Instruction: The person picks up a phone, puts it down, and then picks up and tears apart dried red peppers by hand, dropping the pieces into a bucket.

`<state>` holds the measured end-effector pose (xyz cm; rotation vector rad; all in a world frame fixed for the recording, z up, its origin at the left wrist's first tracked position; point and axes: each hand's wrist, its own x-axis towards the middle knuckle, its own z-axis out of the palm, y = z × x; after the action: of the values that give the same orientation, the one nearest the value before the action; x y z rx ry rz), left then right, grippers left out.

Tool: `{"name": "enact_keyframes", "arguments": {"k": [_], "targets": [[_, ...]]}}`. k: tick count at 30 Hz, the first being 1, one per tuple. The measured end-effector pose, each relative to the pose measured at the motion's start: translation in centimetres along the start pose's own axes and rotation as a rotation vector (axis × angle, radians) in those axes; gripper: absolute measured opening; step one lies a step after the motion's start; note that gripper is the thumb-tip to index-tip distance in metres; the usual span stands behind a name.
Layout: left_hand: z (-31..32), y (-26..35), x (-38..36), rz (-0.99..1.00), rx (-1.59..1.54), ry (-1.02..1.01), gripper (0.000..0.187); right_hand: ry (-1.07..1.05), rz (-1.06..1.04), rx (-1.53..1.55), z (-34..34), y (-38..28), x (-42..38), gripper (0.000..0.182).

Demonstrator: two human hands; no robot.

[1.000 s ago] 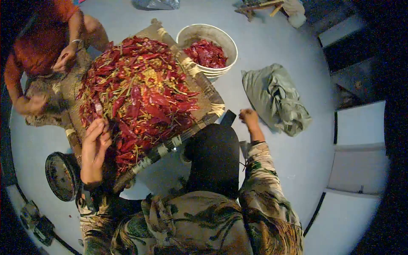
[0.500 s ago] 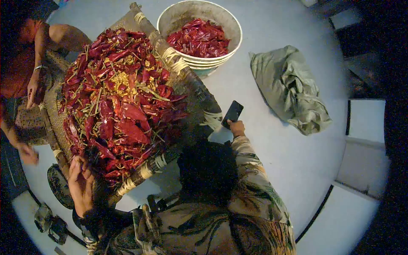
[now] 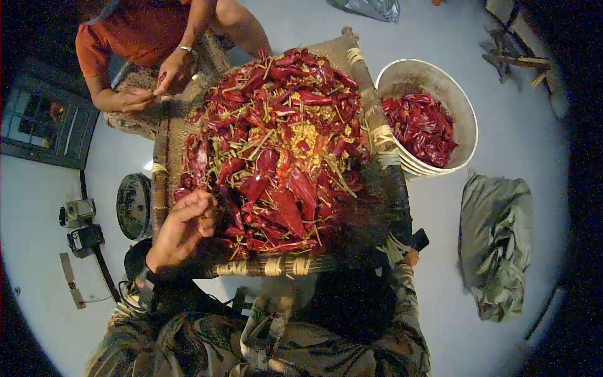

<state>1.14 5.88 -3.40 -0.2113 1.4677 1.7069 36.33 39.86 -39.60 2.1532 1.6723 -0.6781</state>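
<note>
Dried red chilies (image 3: 282, 195), mixed with stems and yellow seeds, are heaped on a woven tray (image 3: 164, 144) with a pole frame bound in pale strips. My left hand (image 3: 182, 229) is over its near left corner, fingers curled together beside the chilies. Whatever those fingers may hold is hidden. Low at the tray's near right corner, my right hand (image 3: 412, 257) grips a dark smartphone (image 3: 419, 239). Most of that hand is small in view and partly covered.
Across the tray's left side sits a person in an orange shirt (image 3: 135, 38), hands close together. A white bucket (image 3: 468, 119) of red chilies stands right of the tray. A grey-green sack (image 3: 496, 245) lies on the floor. A round dark pan (image 3: 133, 206) is at left.
My view has turned left, so the tray, bucket and sack appear farther right. The other person's hands, apart before, are now together. My left hand's fingers have curled more; my right still holds the smartphone.
</note>
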Motion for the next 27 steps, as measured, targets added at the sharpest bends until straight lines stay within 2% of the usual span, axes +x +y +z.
{"name": "enact_keyframes", "arguments": {"k": [2, 4, 6, 7, 9, 11, 13, 15, 20, 23, 24, 27], "targets": [[0.0, 0.1, -0.5, 0.018, 0.01, 0.007, 0.011, 0.05, -0.107, -0.023, 1.1, 2.2, 0.6, 0.028], [-1.0, -0.3, -0.7, 0.002, -0.022, -0.038, 0.011, 0.202, -0.174, -0.083, 5.4, 4.0, 2.9, 0.037], [-0.5, -0.4, -1.3, -0.011, 0.007, 0.028, 0.012, 0.215, -0.161, -0.03, 5.5, 6.5, 2.5, 0.044], [-0.2, -0.6, -1.4, -0.017, 0.022, 0.059, 0.012, 0.156, -0.132, 0.065, 4.9, 5.7, 1.8, 0.047], [-0.6, -1.4, -0.8, 0.017, 0.053, 0.121, 0.014, 0.345, -0.306, -0.152, 5.9, 6.7, 1.9, 0.061], [-0.7, -1.6, -0.5, 0.002, 0.076, 0.147, 0.014, 0.303, -0.029, 0.03, 8.6, 7.2, 5.0, 0.074], [0.0, -1.5, -0.3, 0.03, 0.146, 0.134, 0.015, 0.287, -0.093, -0.017, 5.0, 4.8, 1.9, 0.078], [-0.1, -1.5, 0.0, 0.05, 0.156, 0.072, 0.016, 0.275, -0.1, -0.012, 4.4, 3.8, 1.4, 0.079], [-0.1, -2.0, 0.1, 0.047, 0.168, 0.155, 0.013, 0.378, -0.25, -0.03, 6.7, 6.0, 3.7, 0.077], [-0.1, -2.2, 0.2, 0.053, 0.162, 0.134, 0.015, 0.3, -0.291, -0.025, 4.8, 5.3, 2.4, 0.076], [-0.4, -2.3, 0.2, 0.06, 0.157, 0.148, 0.015, 0.294, -0.208, -0.024, 4.8, 4.9, 2.5, 0.075], [-1.2, -2.4, 0.3, 0.073, 0.144, 0.171, 0.018, 0.306, -0.218, -0.043, 4.4, 4.5, 2.1, 0.074]]}}
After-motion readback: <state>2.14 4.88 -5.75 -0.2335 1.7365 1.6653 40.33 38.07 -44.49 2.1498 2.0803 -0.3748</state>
